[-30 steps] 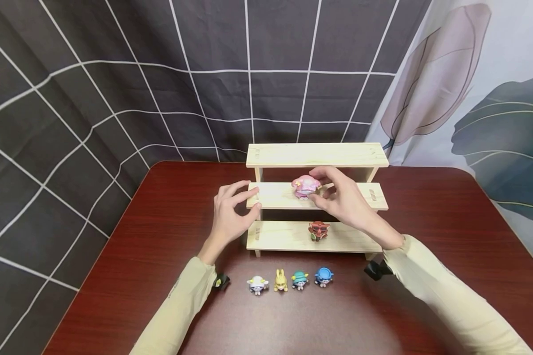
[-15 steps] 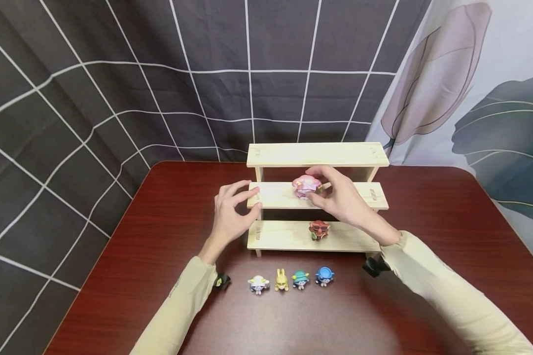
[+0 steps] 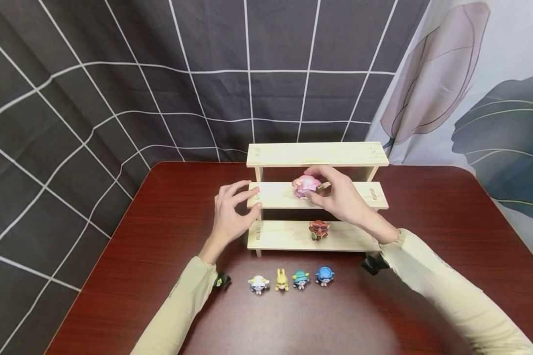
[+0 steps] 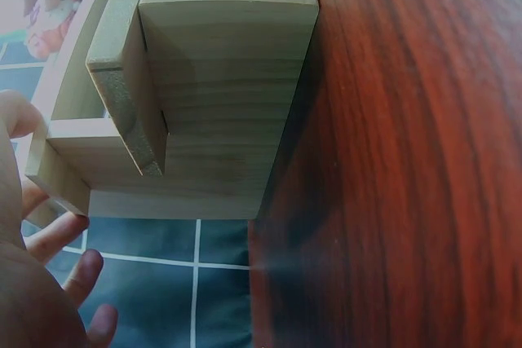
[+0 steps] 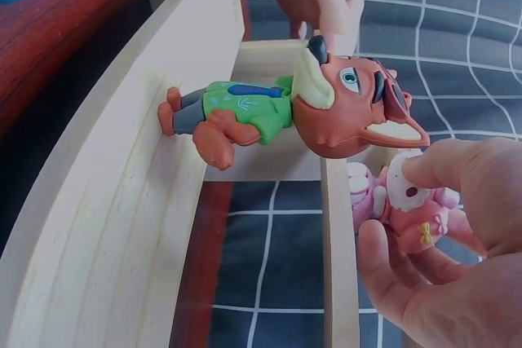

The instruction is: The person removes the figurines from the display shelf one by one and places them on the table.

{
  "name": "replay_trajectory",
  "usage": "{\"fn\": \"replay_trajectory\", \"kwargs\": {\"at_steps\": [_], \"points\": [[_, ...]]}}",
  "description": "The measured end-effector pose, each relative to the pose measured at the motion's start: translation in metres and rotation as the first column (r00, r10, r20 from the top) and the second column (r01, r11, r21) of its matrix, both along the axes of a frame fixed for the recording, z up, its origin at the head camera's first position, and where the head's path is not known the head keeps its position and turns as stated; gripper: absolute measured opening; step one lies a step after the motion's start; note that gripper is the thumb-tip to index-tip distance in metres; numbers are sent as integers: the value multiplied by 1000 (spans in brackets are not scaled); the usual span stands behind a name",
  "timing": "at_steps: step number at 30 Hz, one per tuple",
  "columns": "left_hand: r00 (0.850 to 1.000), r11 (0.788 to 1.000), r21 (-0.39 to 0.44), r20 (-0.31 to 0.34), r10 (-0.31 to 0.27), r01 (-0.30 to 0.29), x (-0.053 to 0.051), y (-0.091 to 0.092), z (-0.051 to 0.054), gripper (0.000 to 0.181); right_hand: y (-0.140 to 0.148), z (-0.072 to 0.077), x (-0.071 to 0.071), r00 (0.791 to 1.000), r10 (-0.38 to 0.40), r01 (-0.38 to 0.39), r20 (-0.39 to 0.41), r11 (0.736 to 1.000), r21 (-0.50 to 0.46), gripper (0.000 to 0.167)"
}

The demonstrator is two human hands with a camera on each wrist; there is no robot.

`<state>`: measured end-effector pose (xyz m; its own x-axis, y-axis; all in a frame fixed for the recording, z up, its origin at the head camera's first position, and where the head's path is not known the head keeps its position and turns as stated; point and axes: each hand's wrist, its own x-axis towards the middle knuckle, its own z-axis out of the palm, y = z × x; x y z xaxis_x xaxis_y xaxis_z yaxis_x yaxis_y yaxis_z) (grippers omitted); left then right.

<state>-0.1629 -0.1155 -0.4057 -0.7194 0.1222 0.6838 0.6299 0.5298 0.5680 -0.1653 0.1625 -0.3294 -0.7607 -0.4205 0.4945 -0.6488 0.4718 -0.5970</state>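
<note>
On the middle step of a pale wooden three-tier display shelf (image 3: 275,195) stands a pink figurine (image 3: 305,186). My right hand (image 3: 343,197) holds it, thumb on the near side and fingers behind; the right wrist view shows its white face and small yellow bow. My left hand (image 3: 230,212) grips the left end of that same step between thumb and fingers, and the left wrist view shows the fingers around the board's end (image 4: 61,177). A fox figurine (image 5: 326,107) in a green shirt, with sunglasses on its head, stands on the lowest step below the pink one.
In a row on the dark red table (image 3: 182,197), before the shelf, are a white figurine (image 3: 259,284), a yellow one (image 3: 281,280), a teal-hatted one (image 3: 300,279) and a blue one (image 3: 324,276). A dark grid curtain (image 3: 217,93) hangs behind.
My right hand has shifted very slightly left, its fingers closer around the pink figurine, which has tilted a little. The left hand and the other figurines look unmoved.
</note>
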Motion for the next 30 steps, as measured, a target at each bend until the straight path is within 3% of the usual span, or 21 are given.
{"fn": "replay_trajectory", "kwargs": {"at_steps": [15,30], "points": [[1000,1000,-1,8,1,-1,-1,0,-1,35,10,0,2,1000,-13,14,10,999,-38,42],[1000,1000,0,0,-1,1,0,0,-1,35,24,2,14,998,-62,63,20,998,-31,40]]}}
